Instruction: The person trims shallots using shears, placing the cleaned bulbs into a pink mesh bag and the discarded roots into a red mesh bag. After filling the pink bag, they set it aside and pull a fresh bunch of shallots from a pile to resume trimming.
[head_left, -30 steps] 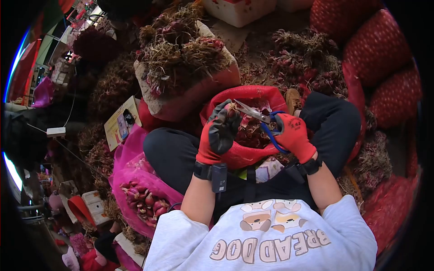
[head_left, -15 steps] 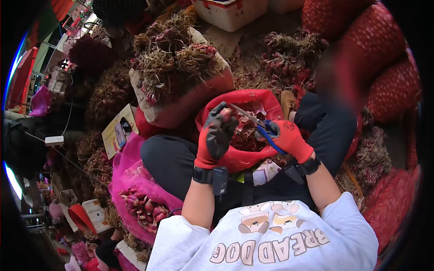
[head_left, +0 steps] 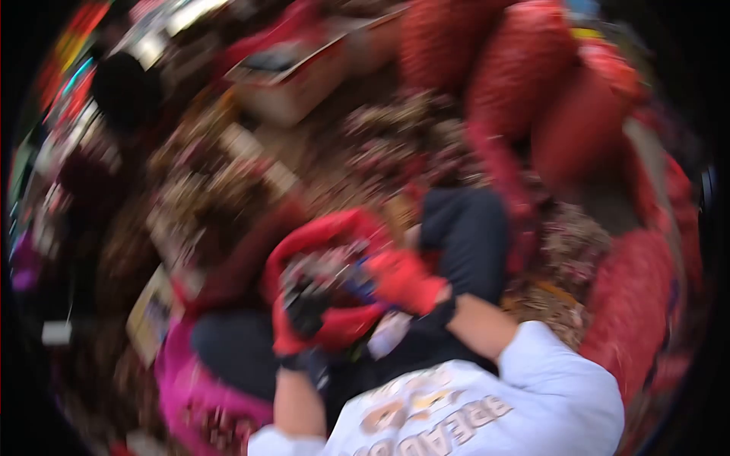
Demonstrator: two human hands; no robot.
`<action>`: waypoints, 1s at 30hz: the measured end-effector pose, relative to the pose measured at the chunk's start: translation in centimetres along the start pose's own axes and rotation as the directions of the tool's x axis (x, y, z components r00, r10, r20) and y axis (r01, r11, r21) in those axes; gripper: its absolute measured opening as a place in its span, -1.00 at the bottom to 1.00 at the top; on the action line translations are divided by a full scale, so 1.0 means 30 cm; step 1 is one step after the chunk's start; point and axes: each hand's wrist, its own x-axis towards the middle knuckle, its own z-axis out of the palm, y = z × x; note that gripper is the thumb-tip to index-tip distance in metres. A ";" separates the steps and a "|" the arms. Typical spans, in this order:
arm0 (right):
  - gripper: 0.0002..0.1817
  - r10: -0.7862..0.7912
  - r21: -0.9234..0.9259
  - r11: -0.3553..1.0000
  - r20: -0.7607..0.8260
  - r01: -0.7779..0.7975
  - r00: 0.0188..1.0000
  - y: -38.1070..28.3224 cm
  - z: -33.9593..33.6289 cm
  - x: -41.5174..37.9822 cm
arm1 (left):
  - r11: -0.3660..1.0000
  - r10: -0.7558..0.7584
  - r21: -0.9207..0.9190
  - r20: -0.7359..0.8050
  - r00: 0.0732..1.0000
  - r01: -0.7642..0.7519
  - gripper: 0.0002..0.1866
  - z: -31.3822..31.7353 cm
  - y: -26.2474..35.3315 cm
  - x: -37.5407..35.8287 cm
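The whole view is smeared by motion. My right hand (head_left: 407, 281), in a red glove, is closed on scissors with blue handles (head_left: 360, 283); the blades are too blurred to trace. On the left, my left hand (head_left: 303, 308), gloved in red and black, is over the near left rim of a red sack (head_left: 334, 222). Its fingers are smeared, so whether it holds anything does not show. Between my legs the sack stands with its mouth spread, and reddish and pale bits (head_left: 323, 262) lie inside it.
Bunches of dried shallots (head_left: 205, 197) are heaped on a block at left, with more (head_left: 403, 133) on the ground ahead. A pink mesh bag (head_left: 179, 372) of bulbs lies by my left leg. Full red net sacks (head_left: 525, 68) stand at right; a white box (head_left: 289, 91) is ahead.
My view has swung to the right and blurred. Both hands now appear lower and further left. The shallot seen in my left hand before can no longer be made out; the scissors stay in my right.
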 end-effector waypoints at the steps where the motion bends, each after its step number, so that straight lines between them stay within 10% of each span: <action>1: -0.69 -0.007 -0.025 1.000 0.022 0.008 1.000 0.012 -0.002 -0.006 | 0.900 -0.121 -0.422 -0.002 0.993 0.109 -0.74 0.002 -0.001 -0.005; 2: -0.69 0.074 -0.008 0.997 0.073 -0.073 0.995 0.017 -0.009 -0.014 | 0.317 -0.220 -0.932 0.108 0.969 0.176 -0.75 0.025 0.007 -0.001; 3: -0.69 0.188 0.039 0.980 0.132 -0.195 0.973 0.025 -0.011 -0.017 | -0.168 -0.270 -0.975 0.189 0.944 0.147 -0.75 0.035 0.013 0.011; 6: -0.68 0.416 0.145 0.882 0.207 -0.449 0.885 -0.008 -0.034 -0.009 | -0.945 -0.110 -0.317 0.546 0.831 0.083 -0.64 0.079 0.067 0.027; 9: -0.62 0.499 0.260 0.738 0.411 -0.623 0.763 -0.092 -0.159 0.052 | -0.961 0.203 0.276 0.730 0.653 -0.011 -0.65 -0.099 -0.198 0.110; 12: -0.63 0.481 0.532 0.465 0.519 -0.707 0.707 -0.070 -0.146 0.053 | -0.954 -0.258 -0.286 0.647 0.718 -0.085 -0.68 -0.049 -0.068 0.096; 15: -0.75 0.460 0.815 -0.087 0.543 -0.573 0.702 -0.021 0.018 0.050 | -0.978 -0.184 -0.181 0.542 0.820 -0.100 -0.38 -0.078 -0.040 0.083; 22: -0.72 0.469 0.823 -0.095 0.534 -0.561 0.703 0.017 0.066 0.083 | -0.848 -0.417 -0.499 0.420 0.806 -0.179 -0.50 -0.113 -0.085 0.102; 24: -0.69 0.427 0.555 0.763 -0.047 -0.332 0.903 0.097 0.137 0.068 | -0.840 -0.453 -0.516 0.496 0.741 -0.168 -0.52 -0.131 -0.115 0.105; 27: -0.77 0.445 0.727 0.507 0.239 -0.462 0.863 0.000 -0.022 0.081 | -0.780 -0.565 -0.588 0.514 0.646 -0.214 -0.55 -0.151 -0.210 0.103; 28: -0.74 0.488 0.732 0.160 0.525 -0.663 0.697 -0.006 -0.055 0.083 | -0.575 -0.673 -0.813 0.407 0.617 -0.091 -0.58 -0.156 -0.284 0.090; 30: -0.69 0.472 0.789 0.021 0.533 -0.614 0.702 0.029 0.043 0.035 | -0.518 -0.740 -0.848 0.378 0.556 -0.112 -0.60 -0.146 -0.317 0.066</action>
